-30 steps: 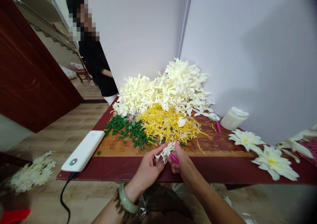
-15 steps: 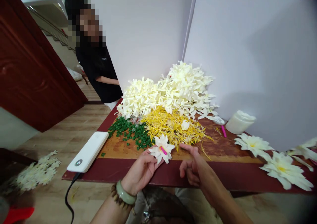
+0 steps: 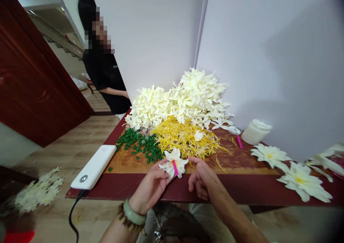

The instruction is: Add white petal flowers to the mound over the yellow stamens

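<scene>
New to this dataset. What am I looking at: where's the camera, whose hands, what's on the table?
There is no machine here: one camera sits on a person's head and looks down at their own two bare hands. The left hand, with a green bangle at the wrist, pinches a white flower with a pink stick in its middle. The right hand is open beside it and holds nothing. On the red-brown table lie a heap of white petals, yellow strands, small green pieces, a white flat device, a white jar and finished flowers at the right. The person in black at the back is someone else.
</scene>
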`<move>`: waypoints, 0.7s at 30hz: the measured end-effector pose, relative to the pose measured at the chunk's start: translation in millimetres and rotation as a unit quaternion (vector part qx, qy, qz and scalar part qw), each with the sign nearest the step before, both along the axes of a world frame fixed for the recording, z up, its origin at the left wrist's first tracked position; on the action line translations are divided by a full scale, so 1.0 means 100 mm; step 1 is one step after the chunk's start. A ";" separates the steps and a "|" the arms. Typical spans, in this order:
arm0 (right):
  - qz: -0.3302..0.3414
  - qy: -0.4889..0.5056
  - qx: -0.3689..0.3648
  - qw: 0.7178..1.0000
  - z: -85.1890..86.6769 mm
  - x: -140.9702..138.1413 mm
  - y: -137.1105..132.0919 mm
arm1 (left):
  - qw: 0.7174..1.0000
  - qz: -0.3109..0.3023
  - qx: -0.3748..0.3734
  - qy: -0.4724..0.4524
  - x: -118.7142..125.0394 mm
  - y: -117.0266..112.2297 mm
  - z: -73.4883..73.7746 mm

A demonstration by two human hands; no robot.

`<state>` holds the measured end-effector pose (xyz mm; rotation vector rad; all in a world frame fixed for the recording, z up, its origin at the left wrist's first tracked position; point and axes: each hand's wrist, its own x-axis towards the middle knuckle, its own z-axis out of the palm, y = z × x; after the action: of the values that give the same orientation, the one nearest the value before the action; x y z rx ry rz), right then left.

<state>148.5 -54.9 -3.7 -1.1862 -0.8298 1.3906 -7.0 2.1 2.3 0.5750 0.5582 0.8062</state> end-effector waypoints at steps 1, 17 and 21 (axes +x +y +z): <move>-0.008 -0.013 0.015 1.000 0.02 -0.02 -0.01 | 1.000 0.006 0.015 0.019 0.01 -0.01 0.00; -0.017 -0.037 0.113 0.993 -0.10 -0.18 -0.02 | 0.987 0.020 0.116 0.109 0.22 -0.06 0.18; -0.030 -0.021 0.117 0.992 -0.13 -0.23 -0.01 | 0.985 -0.006 0.128 0.112 0.29 -0.08 0.12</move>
<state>125.3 -56.3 -16.6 -1.0526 -0.9512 1.1877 21.9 -6.3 14.4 0.9119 0.6599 0.8131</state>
